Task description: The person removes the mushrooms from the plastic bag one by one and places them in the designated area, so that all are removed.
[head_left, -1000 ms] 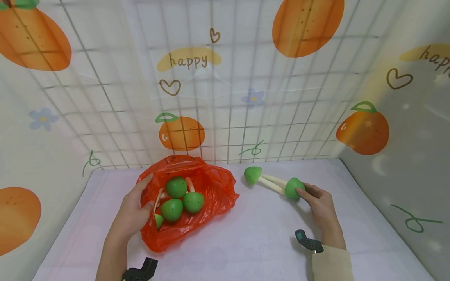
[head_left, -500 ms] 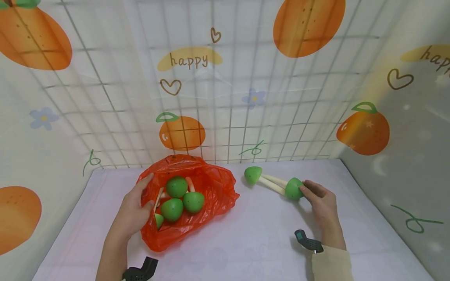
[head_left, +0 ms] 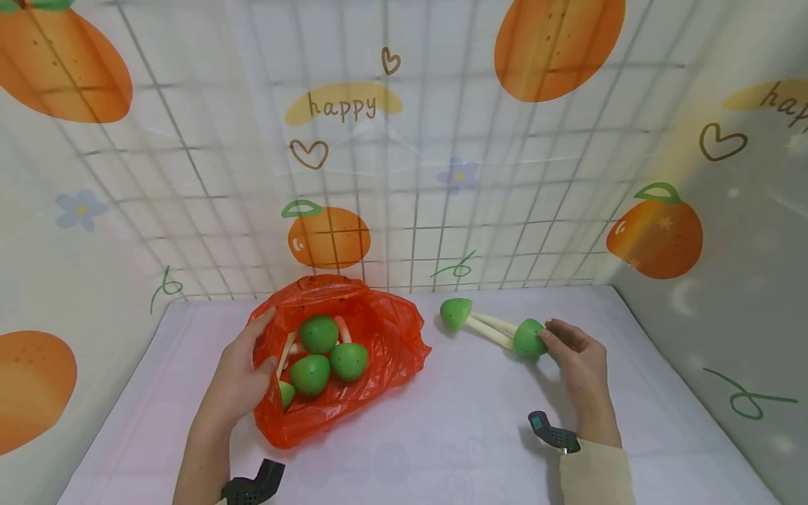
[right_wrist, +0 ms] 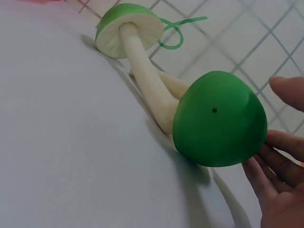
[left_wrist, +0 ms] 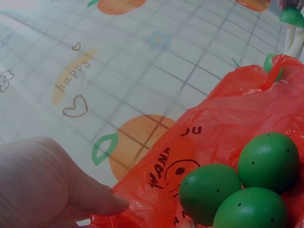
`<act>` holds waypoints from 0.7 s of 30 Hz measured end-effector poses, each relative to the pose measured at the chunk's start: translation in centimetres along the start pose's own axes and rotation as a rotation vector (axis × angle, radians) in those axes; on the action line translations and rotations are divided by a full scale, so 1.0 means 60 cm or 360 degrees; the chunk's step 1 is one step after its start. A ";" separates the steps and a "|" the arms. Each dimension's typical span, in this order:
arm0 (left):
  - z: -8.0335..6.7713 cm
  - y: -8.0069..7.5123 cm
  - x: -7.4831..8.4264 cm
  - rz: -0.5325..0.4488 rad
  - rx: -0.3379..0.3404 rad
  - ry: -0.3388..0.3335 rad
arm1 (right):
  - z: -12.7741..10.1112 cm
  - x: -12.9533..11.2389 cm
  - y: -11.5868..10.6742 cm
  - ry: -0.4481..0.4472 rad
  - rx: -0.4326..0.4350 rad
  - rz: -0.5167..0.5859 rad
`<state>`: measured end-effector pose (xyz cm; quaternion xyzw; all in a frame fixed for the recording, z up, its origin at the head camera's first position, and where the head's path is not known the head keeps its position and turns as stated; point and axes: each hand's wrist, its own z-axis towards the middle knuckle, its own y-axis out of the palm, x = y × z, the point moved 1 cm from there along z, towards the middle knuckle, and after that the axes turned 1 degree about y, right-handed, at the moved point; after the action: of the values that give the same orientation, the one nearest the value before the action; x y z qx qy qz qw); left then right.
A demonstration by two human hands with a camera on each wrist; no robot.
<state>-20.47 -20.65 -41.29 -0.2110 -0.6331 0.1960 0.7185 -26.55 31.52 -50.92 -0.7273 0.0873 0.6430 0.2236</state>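
On the left of the table, a red plastic bag lies with its mouth open, holding several toy mushrooms with green, black-dotted caps. My left hand pinches the bag's left rim; its thumb lies over the red film in the left wrist view. To the right, two toy mushrooms lie with pale stems side by side and caps at opposite ends: a far one and a near one. At the near cap, my right hand has its fingers against the side, the thumb standing apart from it.
A white table spreads beneath everything. Behind it hangs a pale curtain printed with oranges, over a wire grid. Each wrist wears a black device, such as the right one.
My right hand has shifted slightly right, and its thumb has come off the near mushroom's cap. My left hand and the bag stay as they were.
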 end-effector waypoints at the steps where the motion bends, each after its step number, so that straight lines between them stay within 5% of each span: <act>1: 0.000 0.000 0.000 -0.0001 0.0002 0.0003 | 0.000 -0.002 0.000 -0.0013 0.0015 -0.0005; 10: 0.001 0.000 0.000 -0.0014 0.0020 -0.0004 | -0.005 -0.025 0.002 -0.0128 0.0111 0.0018; 21: -0.003 -0.002 0.002 -0.0025 -0.0002 -0.0058 | -0.016 -0.047 0.035 -0.0345 0.0006 0.0103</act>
<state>-20.30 -20.70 -41.17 -0.2029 -0.6479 0.1938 0.7082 -27.03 28.78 -48.55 -0.6499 0.0872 0.7246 0.2121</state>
